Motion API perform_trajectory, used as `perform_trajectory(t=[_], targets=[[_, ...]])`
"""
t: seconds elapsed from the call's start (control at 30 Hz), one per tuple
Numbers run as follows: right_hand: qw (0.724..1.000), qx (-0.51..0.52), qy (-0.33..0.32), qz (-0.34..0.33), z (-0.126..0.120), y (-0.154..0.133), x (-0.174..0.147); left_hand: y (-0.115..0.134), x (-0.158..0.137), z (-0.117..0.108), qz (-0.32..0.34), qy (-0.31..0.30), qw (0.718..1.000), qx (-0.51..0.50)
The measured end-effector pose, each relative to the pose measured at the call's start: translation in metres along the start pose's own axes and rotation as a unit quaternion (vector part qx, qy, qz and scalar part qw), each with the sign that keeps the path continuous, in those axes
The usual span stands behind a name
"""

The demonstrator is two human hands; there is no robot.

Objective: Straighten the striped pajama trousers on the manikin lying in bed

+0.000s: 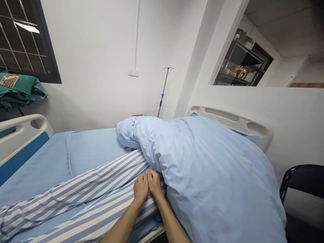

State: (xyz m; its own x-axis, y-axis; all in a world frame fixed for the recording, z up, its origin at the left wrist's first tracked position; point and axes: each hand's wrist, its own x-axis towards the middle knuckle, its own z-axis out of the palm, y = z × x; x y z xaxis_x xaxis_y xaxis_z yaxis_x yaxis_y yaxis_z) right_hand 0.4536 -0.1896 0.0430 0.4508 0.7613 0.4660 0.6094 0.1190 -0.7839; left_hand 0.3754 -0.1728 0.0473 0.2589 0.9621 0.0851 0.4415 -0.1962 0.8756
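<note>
My left hand [141, 186] and my right hand [154, 181] rest side by side, nearly touching, both curled into fists with the knuckles up. They lie on the upper part of blue-and-white striped trousers [101, 179], worn by a figure lying on the bed. Whatever the fingers hold, if anything, is hidden under the hands. Just beyond and to the right, the edge of a light blue quilt [202, 162] covers the figure's upper body and head end. A small pinkish patch [128, 147] shows beneath the quilt's far corner.
The bed has a light blue sheet [88, 141], a footboard [37, 123] at left and a headboard [263, 130] at right. A drip stand [165, 82] rises behind it. Green folded fabric [22, 87] sits at far left, a black chair [303, 179] at right.
</note>
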Motion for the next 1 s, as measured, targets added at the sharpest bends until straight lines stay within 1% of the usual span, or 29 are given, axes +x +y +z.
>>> perform_trajectory(t=[0.1, 0.2, 0.27, 0.33, 0.5, 0.63, 0.73, 0.83, 0.9, 1.0], targets=[[1.000, 0.026, 0.006, 0.003, 0.000, 0.001, 0.001, 0.011, 0.008, 0.000, 0.015, -0.004, 0.997, -0.080], [0.998, 0.058, 0.017, 0.011, -0.001, 0.001, 0.001, 0.022, 0.013, 0.001, 0.008, 0.024, 0.989, -0.144], [0.997, 0.065, 0.021, 0.020, -0.002, -0.001, 0.001, 0.024, 0.012, 0.003, -0.005, 0.040, 0.986, -0.164], [0.998, 0.059, 0.022, 0.028, -0.003, -0.003, 0.001, 0.020, 0.010, 0.007, -0.007, 0.046, 0.987, -0.152], [0.997, 0.054, 0.030, 0.040, -0.004, -0.004, 0.002, 0.005, 0.000, 0.016, 0.026, 0.053, 0.997, -0.058], [0.998, 0.044, 0.026, 0.038, -0.001, 0.000, 0.002, 0.005, 0.001, 0.013, 0.034, 0.047, 0.998, -0.037], [0.999, 0.028, 0.011, 0.031, 0.001, 0.000, 0.004, 0.006, 0.003, 0.009, 0.025, 0.043, 0.999, -0.022], [1.000, -0.001, -0.005, 0.025, -0.003, -0.008, 0.011, 0.004, 0.004, 0.007, 0.014, 0.034, 0.999, -0.007], [1.000, -0.022, -0.011, 0.010, -0.008, -0.019, 0.017, 0.003, 0.004, 0.008, 0.021, 0.025, 0.999, 0.005], [1.000, -0.025, -0.016, -0.007, -0.015, -0.031, 0.025, 0.002, 0.004, 0.009, 0.025, 0.021, 0.999, 0.019]])
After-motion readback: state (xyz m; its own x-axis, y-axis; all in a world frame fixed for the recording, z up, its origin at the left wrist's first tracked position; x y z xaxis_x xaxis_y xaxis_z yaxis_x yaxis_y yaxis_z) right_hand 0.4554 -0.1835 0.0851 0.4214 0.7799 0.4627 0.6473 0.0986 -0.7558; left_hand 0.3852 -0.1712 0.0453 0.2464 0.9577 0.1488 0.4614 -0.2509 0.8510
